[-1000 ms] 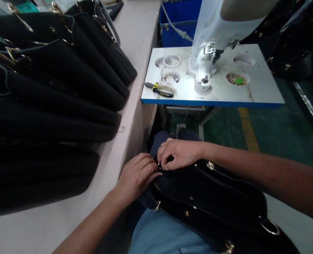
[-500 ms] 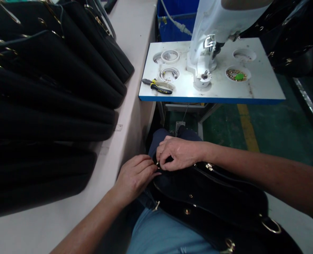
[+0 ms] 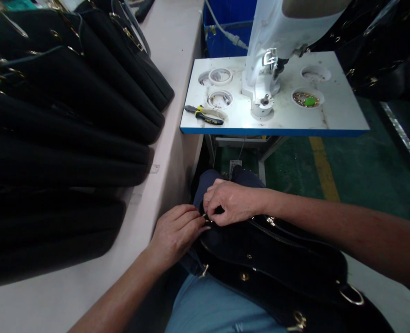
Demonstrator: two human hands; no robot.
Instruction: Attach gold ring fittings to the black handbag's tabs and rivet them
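A black handbag [image 3: 267,249] with gold-coloured fittings lies across my lap, its zipped top turned up. My left hand [image 3: 177,233] pinches the bag's far left corner between thumb and fingers. Right against it, my right hand [image 3: 227,201] is closed with thumb and forefinger together at the same corner. A small gold-coloured metal fitting [image 3: 205,216] shows between the fingertips of both hands; its exact kind is too small to tell. Nearer to me on the bag are a gold snap [image 3: 244,276] and a large D-ring [image 3: 351,294].
Several black bags [image 3: 69,115] stand in a row on the pale table [image 3: 166,157] at left. Ahead is a white press machine [image 3: 262,69] on a small worktop [image 3: 288,120], with pliers [image 3: 205,115] and a cup of small gold parts [image 3: 305,98]. More black bags hang at far right.
Both hands stay at the same corner of the bag, with only slight finger movement. The whole view has shifted a little.
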